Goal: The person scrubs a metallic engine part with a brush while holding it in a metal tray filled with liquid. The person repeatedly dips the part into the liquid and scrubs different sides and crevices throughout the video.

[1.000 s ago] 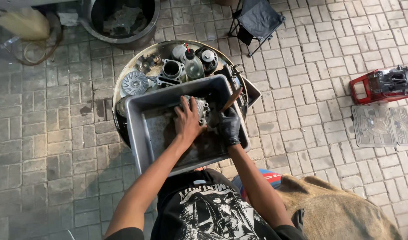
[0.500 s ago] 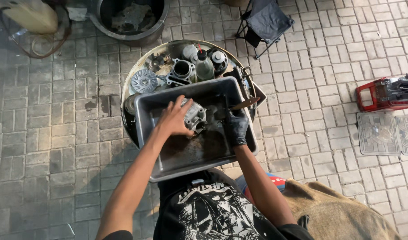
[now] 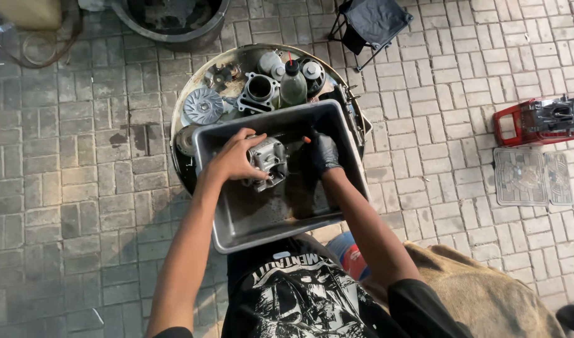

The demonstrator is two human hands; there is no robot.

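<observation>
The grey engine casting (image 3: pixel 267 161) sits toward the far-left corner of the metal tray (image 3: pixel 237 228), bare left hand (image 3: pixel 234 159) clasping it. The gloved right hand (image 3: pixel 323 152) pinches an orange-tipped tool (image 3: pixel 307 140). Oily residue could let the casting slip.

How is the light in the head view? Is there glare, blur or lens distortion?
Head view: soft, even daylight with weak shadows; faint glare on the wet floor of the grey tray; the left hand, the metal engine part and the gloved right hand are fairly sharp; paving lines bend near the edges, a sign of wide-angle distortion.
</observation>
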